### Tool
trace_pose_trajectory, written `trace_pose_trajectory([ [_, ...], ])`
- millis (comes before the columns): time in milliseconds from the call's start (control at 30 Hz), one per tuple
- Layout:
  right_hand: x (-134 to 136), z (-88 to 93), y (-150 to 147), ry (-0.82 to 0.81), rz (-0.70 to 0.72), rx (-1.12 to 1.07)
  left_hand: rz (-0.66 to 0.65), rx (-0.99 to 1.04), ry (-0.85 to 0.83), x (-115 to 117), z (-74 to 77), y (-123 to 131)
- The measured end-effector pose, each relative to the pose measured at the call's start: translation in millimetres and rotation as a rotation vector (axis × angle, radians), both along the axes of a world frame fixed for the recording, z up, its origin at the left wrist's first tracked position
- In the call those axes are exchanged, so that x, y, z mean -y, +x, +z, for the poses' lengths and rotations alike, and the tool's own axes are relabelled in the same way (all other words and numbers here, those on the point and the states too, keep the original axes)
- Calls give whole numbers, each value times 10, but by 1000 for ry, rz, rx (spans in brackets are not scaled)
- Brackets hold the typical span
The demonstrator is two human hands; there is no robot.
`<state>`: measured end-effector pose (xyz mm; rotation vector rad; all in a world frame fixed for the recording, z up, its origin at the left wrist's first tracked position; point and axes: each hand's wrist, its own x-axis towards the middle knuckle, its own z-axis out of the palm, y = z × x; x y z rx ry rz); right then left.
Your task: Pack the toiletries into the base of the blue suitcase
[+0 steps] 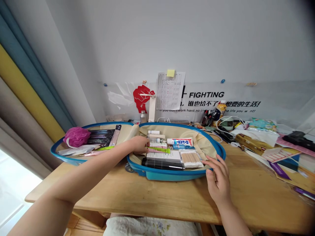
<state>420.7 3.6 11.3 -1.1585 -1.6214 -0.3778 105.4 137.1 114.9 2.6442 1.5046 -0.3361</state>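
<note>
A blue suitcase (169, 176) lies unfolded on the table with both halves facing up. My left hand (139, 144) reaches into its right half, fingers curled down at the left end of a pink-and-green tube (163, 150); the fingertips are partly hidden. At the right front rim, my right hand (219, 178) rests with fingers apart, thumb outside the edge. Around the tube lie a toothpaste box (180, 141), a bag of cotton swabs (191, 159), a black cylinder (163, 164) and several small white bottles (157, 136). The left half holds a purple bath puff (77, 136) and dark flat packs (100, 137).
The wooden table (147, 196) carries clutter on the right: a brown pouch (253, 144), a wipes pack (263, 124), cables and papers. A yellow-capped bottle (220, 109) stands by the wall. Curtains (22, 75) hang at the left.
</note>
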Motion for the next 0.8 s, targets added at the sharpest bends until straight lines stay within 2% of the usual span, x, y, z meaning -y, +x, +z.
trace_pose_trajectory([
  [233,4,-3,6,0,-3,12,-31,-29,69,128,-16,38],
  [633,2,-11,2,-16,-12,-6,-4,-138,143,194,-41,36],
  [800,4,-2,-1,6,-6,16,-99,-73,161,304,-28,59],
])
